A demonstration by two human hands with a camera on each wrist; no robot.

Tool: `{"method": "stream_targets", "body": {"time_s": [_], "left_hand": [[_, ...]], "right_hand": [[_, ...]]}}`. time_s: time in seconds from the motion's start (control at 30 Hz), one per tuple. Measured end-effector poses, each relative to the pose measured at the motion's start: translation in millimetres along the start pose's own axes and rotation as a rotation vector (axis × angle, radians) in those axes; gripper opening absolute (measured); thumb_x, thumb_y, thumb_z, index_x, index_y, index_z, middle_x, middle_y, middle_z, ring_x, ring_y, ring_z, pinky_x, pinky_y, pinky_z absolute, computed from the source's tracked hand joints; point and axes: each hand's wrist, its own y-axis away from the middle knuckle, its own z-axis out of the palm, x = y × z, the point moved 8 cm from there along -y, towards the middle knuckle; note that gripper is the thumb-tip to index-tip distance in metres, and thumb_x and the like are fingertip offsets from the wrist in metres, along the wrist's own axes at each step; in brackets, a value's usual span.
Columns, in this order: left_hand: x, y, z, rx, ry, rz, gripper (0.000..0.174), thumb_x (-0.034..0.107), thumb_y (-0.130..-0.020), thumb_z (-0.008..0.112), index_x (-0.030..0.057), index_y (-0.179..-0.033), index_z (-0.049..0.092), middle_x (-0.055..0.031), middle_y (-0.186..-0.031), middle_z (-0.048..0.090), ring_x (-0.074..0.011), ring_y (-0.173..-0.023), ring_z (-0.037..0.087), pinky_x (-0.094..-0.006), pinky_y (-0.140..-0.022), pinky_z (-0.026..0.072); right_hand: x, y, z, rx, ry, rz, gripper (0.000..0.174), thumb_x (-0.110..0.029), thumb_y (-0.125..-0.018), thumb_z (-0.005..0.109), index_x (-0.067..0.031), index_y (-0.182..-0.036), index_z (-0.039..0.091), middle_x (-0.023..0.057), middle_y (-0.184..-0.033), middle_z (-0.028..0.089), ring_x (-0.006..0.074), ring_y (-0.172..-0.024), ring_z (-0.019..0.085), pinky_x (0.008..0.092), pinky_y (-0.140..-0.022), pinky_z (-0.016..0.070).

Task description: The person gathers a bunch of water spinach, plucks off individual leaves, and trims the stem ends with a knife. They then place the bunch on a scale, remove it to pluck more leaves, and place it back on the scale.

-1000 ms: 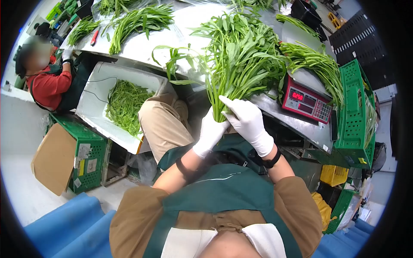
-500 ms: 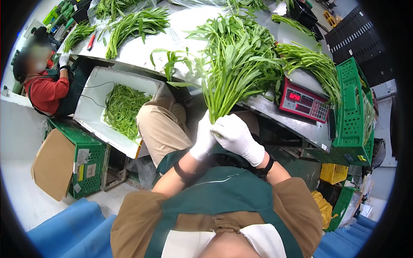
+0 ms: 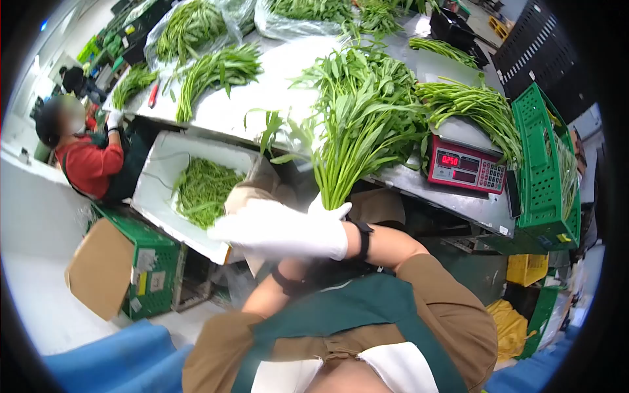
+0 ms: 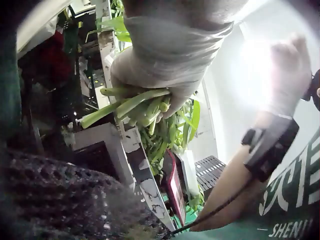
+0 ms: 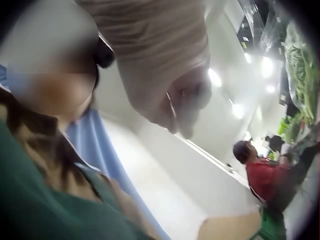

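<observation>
A leafy bunch of water spinach [image 3: 341,170] is gripped at its stems by my gloved left hand [image 3: 320,208], its leaves spreading over the table edge. From the left wrist, the cut stem ends [image 4: 145,107] poke out below the glove [image 4: 160,62]. My gloved right hand [image 3: 278,229] is blurred, crossing in front of my left wrist with its fingers towards the white foam box [image 3: 157,154]. Its fingers [image 5: 187,100] look bent in the right wrist view, and I cannot tell whether they hold anything. Loose greens [image 3: 206,190] lie in that box.
A red scale [image 3: 466,167] reading 0.250 stands at the table's right, with more water spinach [image 3: 465,105] on its pan. Beside it is a green crate [image 3: 531,164]. More bunches [image 3: 216,72] and a red-handled tool [image 3: 153,95] lie far left. Another person [image 3: 92,160] sits at left.
My right hand has left the stem ends and swung left across my left wrist towards the foam box. The left hand still holds the bunch. The head view has shifted slightly.
</observation>
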Motion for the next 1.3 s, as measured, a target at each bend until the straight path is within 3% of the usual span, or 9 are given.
{"method": "stream_targets", "body": {"time_s": [0.27, 0.3, 0.53, 0.63, 0.9, 0.97, 1.03, 1.17, 1.3], "left_hand": [[-17, -5, -5, 0.003, 0.013, -0.117, 0.025, 0.012, -0.083, 0.075, 0.0009, -0.100, 0.060, -0.0047, -0.077, 0.063, -0.0132, -0.060, 0.060, -0.0278, -0.057, 0.0487], [-19, -5, -5, 0.013, -0.016, -0.137, 0.024, 0.013, -0.084, 0.074, 0.0013, -0.100, 0.061, -0.0039, -0.077, 0.063, -0.0126, -0.062, 0.060, -0.0275, -0.058, 0.0493], [-18, -3, -7, 0.111, -0.077, -0.060, 0.031, 0.010, -0.081, 0.076, -0.0004, -0.104, 0.059, -0.0029, -0.079, 0.062, -0.0112, -0.061, 0.058, -0.0270, -0.057, 0.0487], [-19, -2, -4, 0.102, -0.099, -0.060, 0.028, 0.012, -0.083, 0.075, 0.0009, -0.104, 0.060, -0.0040, -0.080, 0.063, -0.0117, -0.064, 0.059, -0.0273, -0.059, 0.0487], [-19, -4, -1, 0.103, -0.120, -0.075, 0.030, 0.010, -0.082, 0.076, 0.0000, -0.105, 0.059, -0.0040, -0.081, 0.063, -0.0111, -0.062, 0.058, -0.0270, -0.059, 0.0489], [-23, -5, -3, 0.110, -0.108, -0.058, 0.032, 0.010, -0.082, 0.076, -0.0004, -0.107, 0.059, -0.0041, -0.082, 0.064, -0.0103, -0.064, 0.059, -0.0263, -0.059, 0.0494], [10, -4, 15, 0.117, 0.362, 0.100, 0.032, 0.013, -0.084, 0.075, 0.0004, -0.109, 0.060, -0.0039, -0.085, 0.064, -0.0101, -0.067, 0.059, -0.0256, -0.061, 0.0492], [-18, 1, 2, 0.101, -0.097, -0.118, 0.033, 0.009, -0.080, 0.077, 0.0005, -0.106, 0.059, -0.0032, -0.084, 0.063, -0.0104, -0.067, 0.058, -0.0264, -0.061, 0.0483], [-12, 4, 5, 0.038, -0.048, -0.087, 0.027, 0.014, -0.080, 0.078, 0.0014, -0.097, 0.062, -0.0042, -0.081, 0.065, -0.0116, -0.068, 0.061, -0.0266, -0.063, 0.0497]], "right_hand": [[-102, 34, -244, 0.157, -1.117, -0.500, 0.022, -0.006, -0.079, 0.064, 0.0027, -0.098, 0.071, 0.0106, -0.067, 0.057, 0.0180, -0.054, 0.049, 0.0326, -0.044, 0.0348], [-106, 41, -249, 0.250, -0.889, -0.420, 0.015, -0.019, -0.096, 0.061, -0.0180, -0.109, 0.068, -0.0001, -0.072, 0.057, 0.0102, -0.052, 0.041, 0.0262, -0.047, 0.0342], [-106, 53, -255, 0.621, -0.761, -0.289, 0.013, -0.013, -0.095, 0.056, -0.0155, -0.100, 0.067, -0.0024, -0.065, 0.049, 0.0095, -0.049, 0.038, 0.0245, -0.046, 0.0304], [-100, 88, -232, 0.475, -0.831, -0.443, 0.008, -0.016, -0.085, 0.060, -0.0135, -0.078, 0.064, -0.0009, -0.063, 0.052, 0.0164, -0.053, 0.050, 0.0312, -0.050, 0.0405], [-83, 62, -250, 0.343, -1.024, -0.479, 0.009, -0.017, -0.089, 0.063, -0.0088, -0.093, 0.065, 0.0036, -0.072, 0.059, 0.0161, -0.055, 0.052, 0.0309, -0.048, 0.0404], [-31, 87, -203, 0.649, -1.173, -0.272, 0.008, -0.011, -0.085, 0.062, -0.0056, -0.079, 0.064, 0.0080, -0.071, 0.060, 0.0195, -0.058, 0.057, 0.0332, -0.051, 0.0447], [10, 81, -199, 0.491, -0.697, 0.547, 0.003, -0.007, -0.082, 0.067, -0.0047, -0.081, 0.065, 0.0073, -0.072, 0.059, 0.0207, -0.064, 0.058, 0.0330, -0.057, 0.0469], [94, 120, -142, 0.265, 0.505, 0.526, 0.016, -0.019, -0.079, 0.075, -0.0109, -0.090, 0.065, 0.0045, -0.084, 0.064, 0.0257, -0.082, 0.060, 0.0372, -0.076, 0.0444], [120, 156, -144, 0.377, 0.446, 0.695, 0.027, -0.013, -0.079, 0.076, -0.0090, -0.104, 0.067, 0.0046, -0.087, 0.068, 0.0236, -0.082, 0.064, 0.0353, -0.078, 0.0463]]}}
